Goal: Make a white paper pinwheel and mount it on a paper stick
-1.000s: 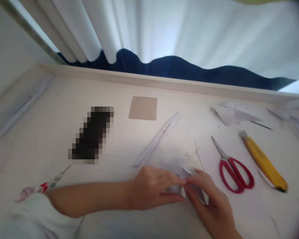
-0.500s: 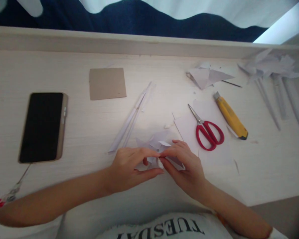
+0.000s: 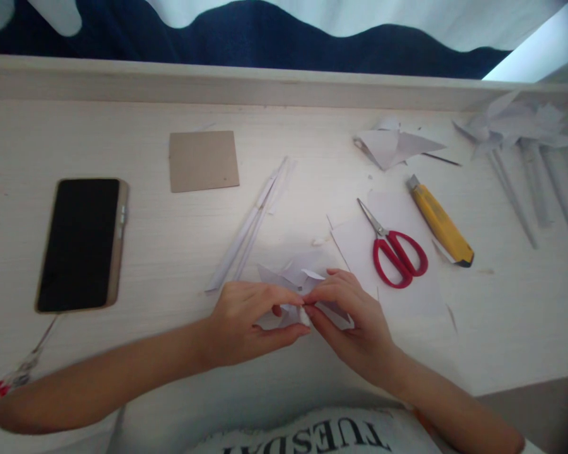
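Note:
A folded white paper piece [image 3: 297, 279] with pointed flaps lies near the front middle of the pale wooden desk [image 3: 170, 239]. My left hand [image 3: 246, 321] pinches its centre from the left with thumb and fingers closed. My right hand [image 3: 350, 318] pinches the same spot from the right, fingertips meeting those of the left. Much of the paper is hidden under both hands. A rolled white paper stick [image 3: 250, 224] lies just behind my left hand.
A black phone [image 3: 81, 243] rests at the left and a brown card square [image 3: 203, 160] behind it. Red scissors [image 3: 395, 249] on a white sheet and a yellow utility knife [image 3: 439, 221] lie right. Paper scraps [image 3: 392, 144] and finished paper pinwheels [image 3: 515, 135] sit at the back right.
The view has swung down and right from the curtain to the desk. Both hands stay pinched on the folded paper, with only slight finger shifts.

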{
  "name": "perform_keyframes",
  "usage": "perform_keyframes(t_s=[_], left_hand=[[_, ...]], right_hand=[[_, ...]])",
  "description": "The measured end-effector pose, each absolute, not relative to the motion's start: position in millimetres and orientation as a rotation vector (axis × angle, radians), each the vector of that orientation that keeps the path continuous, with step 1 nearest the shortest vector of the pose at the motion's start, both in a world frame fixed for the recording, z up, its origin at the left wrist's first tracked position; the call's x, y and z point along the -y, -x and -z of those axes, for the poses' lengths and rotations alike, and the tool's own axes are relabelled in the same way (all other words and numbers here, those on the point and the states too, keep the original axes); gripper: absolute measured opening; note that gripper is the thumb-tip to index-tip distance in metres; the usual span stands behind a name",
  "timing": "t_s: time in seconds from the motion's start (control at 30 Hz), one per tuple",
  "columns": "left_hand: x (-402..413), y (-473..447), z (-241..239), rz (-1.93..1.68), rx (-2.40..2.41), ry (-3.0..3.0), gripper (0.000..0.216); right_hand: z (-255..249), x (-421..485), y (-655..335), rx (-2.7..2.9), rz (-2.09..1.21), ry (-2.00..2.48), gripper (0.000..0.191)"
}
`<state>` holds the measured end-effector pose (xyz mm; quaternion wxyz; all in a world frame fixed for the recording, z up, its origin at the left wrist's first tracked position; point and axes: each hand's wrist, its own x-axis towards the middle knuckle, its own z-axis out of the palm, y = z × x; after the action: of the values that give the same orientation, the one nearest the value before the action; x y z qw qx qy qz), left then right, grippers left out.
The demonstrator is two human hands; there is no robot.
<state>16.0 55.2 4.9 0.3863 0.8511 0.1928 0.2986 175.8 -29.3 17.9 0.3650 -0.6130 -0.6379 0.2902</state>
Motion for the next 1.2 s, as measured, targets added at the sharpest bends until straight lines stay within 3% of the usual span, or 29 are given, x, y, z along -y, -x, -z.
perform_keyframes(t_s=[1.2], left_hand=[[-58.0,-17.0,-0.7,-0.701,-0.361,-2.139,0.027]], right_hand=[[-22.2,30.3,-180.6,1.715,-0.833,1.588,0.009]])
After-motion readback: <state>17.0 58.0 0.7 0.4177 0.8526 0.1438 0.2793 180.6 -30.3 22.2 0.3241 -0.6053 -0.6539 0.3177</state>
